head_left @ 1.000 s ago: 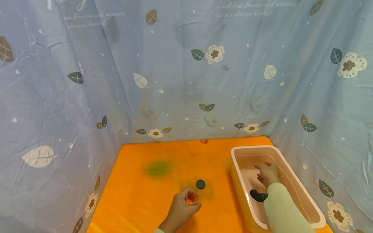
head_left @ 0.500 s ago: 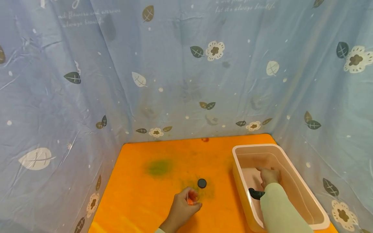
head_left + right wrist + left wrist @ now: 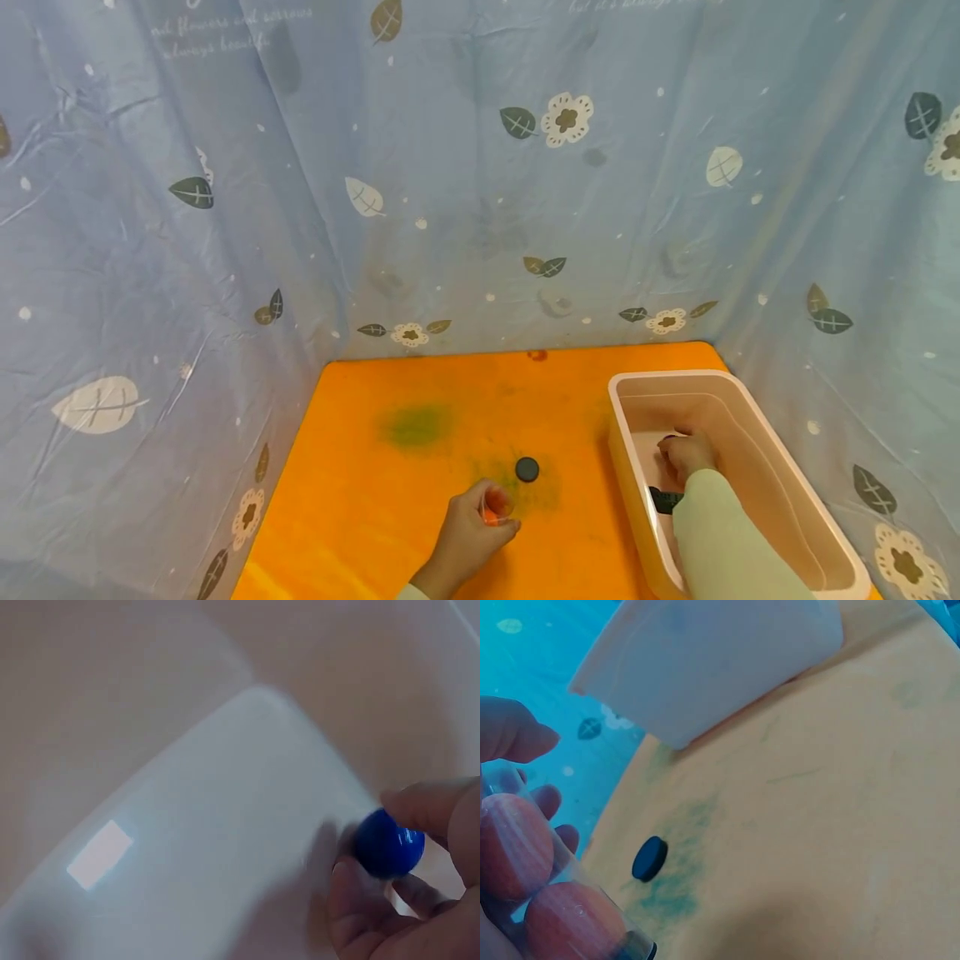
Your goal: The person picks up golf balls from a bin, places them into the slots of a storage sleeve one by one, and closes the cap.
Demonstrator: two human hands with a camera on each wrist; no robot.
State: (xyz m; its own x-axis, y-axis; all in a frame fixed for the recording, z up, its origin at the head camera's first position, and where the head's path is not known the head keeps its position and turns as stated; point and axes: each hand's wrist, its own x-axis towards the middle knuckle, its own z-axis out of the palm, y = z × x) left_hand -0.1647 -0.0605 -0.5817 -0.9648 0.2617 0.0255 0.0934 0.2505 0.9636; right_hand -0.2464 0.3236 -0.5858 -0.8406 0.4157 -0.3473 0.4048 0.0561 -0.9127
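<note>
My left hand (image 3: 472, 532) grips a clear tube (image 3: 570, 881) above the orange table. Two orange balls (image 3: 574, 922) sit one behind the other inside it, and its far end is dark. Beyond this hand a round black cap (image 3: 527, 469) lies on the table. Down inside the pale pink bin (image 3: 628, 467), my right hand (image 3: 688, 457) pinches a shiny blue ball (image 3: 388, 844) between thumb and fingers, close over the bin floor. In the head view the ball is mostly hidden by that hand.
The deep bin takes up the table's right side, its walls rising around my right forearm. Blue patterned curtains (image 3: 465, 167) enclose the back and both sides. Green smudges (image 3: 416, 425) mark the orange tabletop (image 3: 360, 500).
My right hand has gone lower into the bin and now pinches the blue ball. The left hand keeps its hold on the tube. The head view has shifted slightly.
</note>
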